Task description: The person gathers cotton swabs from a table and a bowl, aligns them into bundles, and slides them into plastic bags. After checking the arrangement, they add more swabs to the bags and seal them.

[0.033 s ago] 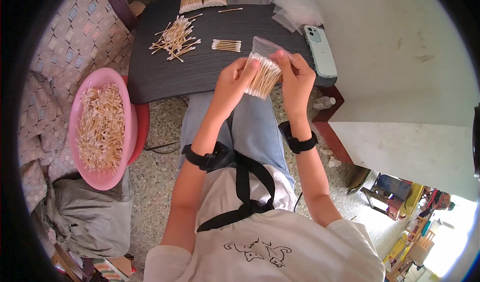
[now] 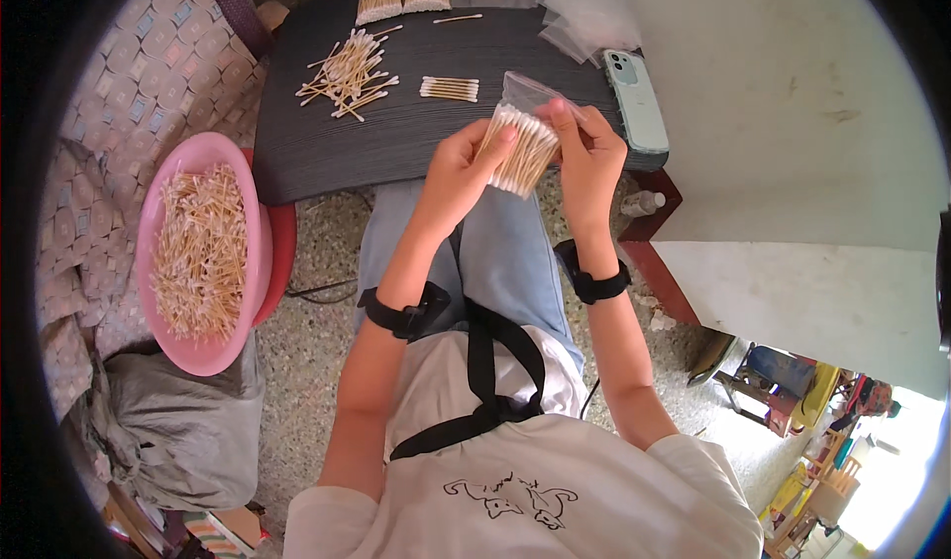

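Note:
Between my hands, above my lap at the table's near edge, is a clear plastic bag of cotton swabs (image 2: 525, 153), its swabs lined up side by side. My left hand (image 2: 466, 167) grips the bag's left side, thumb on the front. With thumb and fingers my right hand (image 2: 589, 158) pinches the upper right of the bag near its loose top. Just beyond on the dark table (image 2: 327, 167) lies a short row of cotton swabs (image 2: 449, 89). A loose heap of swabs (image 2: 349, 73) is to its left.
Two filled swab bags (image 2: 404, 0) and a single swab (image 2: 457, 18) lie farther back. Clear empty bags (image 2: 589, 19) and a pale phone (image 2: 637, 103) are at the right, beside the wall. A pink basin (image 2: 260, 262) full of swabs stands at the left. A bottle (image 2: 643, 203) is below the table.

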Tool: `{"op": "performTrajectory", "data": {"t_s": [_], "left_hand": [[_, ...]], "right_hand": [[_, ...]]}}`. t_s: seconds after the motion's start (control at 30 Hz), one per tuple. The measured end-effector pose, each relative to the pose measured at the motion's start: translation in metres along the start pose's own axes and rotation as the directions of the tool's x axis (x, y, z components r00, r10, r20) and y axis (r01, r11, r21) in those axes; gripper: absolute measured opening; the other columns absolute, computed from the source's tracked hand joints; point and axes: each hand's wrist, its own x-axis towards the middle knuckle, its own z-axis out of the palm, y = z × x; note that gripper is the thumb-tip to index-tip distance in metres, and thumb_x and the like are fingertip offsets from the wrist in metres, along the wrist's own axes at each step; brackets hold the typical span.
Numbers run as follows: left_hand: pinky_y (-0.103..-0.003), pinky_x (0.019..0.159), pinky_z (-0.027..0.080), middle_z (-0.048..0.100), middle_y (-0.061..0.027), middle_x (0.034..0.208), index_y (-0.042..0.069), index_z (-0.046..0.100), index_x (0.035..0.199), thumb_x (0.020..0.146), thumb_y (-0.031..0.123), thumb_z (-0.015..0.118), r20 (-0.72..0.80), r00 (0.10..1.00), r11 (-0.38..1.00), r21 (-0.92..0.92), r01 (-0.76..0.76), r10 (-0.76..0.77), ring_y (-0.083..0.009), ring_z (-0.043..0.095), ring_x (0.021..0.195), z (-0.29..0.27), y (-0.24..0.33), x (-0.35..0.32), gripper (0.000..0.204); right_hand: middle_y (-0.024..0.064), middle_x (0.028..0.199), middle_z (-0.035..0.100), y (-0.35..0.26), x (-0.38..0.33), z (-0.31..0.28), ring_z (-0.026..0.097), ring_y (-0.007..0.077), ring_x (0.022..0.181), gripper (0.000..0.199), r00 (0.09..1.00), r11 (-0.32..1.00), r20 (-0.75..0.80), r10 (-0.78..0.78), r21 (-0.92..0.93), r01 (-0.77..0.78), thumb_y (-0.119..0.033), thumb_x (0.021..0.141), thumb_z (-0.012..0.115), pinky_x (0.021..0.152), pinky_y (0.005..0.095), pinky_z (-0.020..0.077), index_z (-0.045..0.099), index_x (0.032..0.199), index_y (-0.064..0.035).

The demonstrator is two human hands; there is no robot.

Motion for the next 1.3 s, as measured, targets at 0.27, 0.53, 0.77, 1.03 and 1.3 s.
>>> {"op": "performTrajectory", "data": {"t_s": [0.27, 0.53, 0.77, 1.03, 1.3], "left_hand": [[-0.021, 0.069, 0.048, 0.064, 0.0003, 0.086, 0.003, 0.062, 0.105, 0.097, 0.036, 0.051, 0.191, 0.98, 0.986, 0.164, 0.031, -0.063, -0.0048, 0.06, 0.076, -0.022, -0.006, -0.008, 0.036], [-0.023, 0.068, 0.05, 0.063, -0.0028, 0.09, 0.003, 0.053, 0.117, 0.09, 0.03, 0.064, 0.067, 0.998, 0.994, -0.113, 0.001, 0.006, -0.0077, 0.062, 0.081, -0.011, -0.012, -0.013, 0.039], [-0.023, 0.058, 0.052, 0.066, -0.0084, 0.095, 0.002, 0.053, 0.119, 0.076, 0.024, 0.079, -0.006, 0.992, 0.969, 0.213, -0.124, 0.128, -0.0108, 0.065, 0.082, -0.037, -0.014, -0.007, 0.055], [-0.022, 0.053, 0.046, 0.065, -0.0103, 0.094, 0.003, 0.058, 0.12, 0.077, 0.026, 0.078, -0.051, 0.922, 0.618, 0.756, -0.216, 0.384, -0.0084, 0.058, 0.061, -0.064, -0.02, -0.001, 0.053], [-0.024, 0.055, 0.047, 0.063, -0.0107, 0.091, 0.003, 0.06, 0.119, 0.077, 0.03, 0.077, -0.173, 0.908, 0.556, 0.828, -0.076, 0.381, -0.0099, 0.055, 0.062, -0.089, -0.013, -0.009, 0.053]], "right_hand": [[-0.0022, 0.072, 0.06, -0.001, -0.006, -0.011, 0.046, 0.0031, 0.058, 0.024, 0.953, 0.968, 0.212, 0.218, 0.078, -0.239, -0.023, 0.091, 0.064, 0.051, 0.0193, 0.0361, 0.07, 0.094, -0.0006], [0.0002, 0.071, 0.061, 0.007, -0.005, -0.007, 0.051, 0.0051, 0.061, 0.03, 0.933, 0.972, 0.318, 0.169, 0.106, -0.212, -0.028, 0.09, 0.065, 0.054, 0.0202, 0.0397, 0.069, 0.099, 0.0008], [0.006, 0.074, 0.065, 0.021, 0.004, -0.014, 0.06, 0.0098, 0.062, 0.02, 0.931, 0.97, 0.29, 0.222, 0.034, -0.242, -0.015, 0.087, 0.065, 0.056, 0.0224, 0.0481, 0.066, 0.09, 0.0048], [0.0139, 0.07, 0.066, 0.026, -0.009, 0.005, 0.065, 0.0151, 0.059, 0.017, 0.902, 0.957, 0.33, 0.277, -0.179, -0.228, -0.004, 0.083, 0.064, 0.05, 0.0261, 0.0493, 0.06, 0.095, 0.0062], [0.0144, 0.095, 0.06, 0.046, 0.035, 0.038, 0.059, 0.0281, 0.084, 0.028, 0.843, 0.736, 0.457, -0.284, -0.46, 0.498, -0.01, 0.077, 0.069, 0.075, 0.038, 0.0505, 0.064, 0.103, -0.0023]]}}
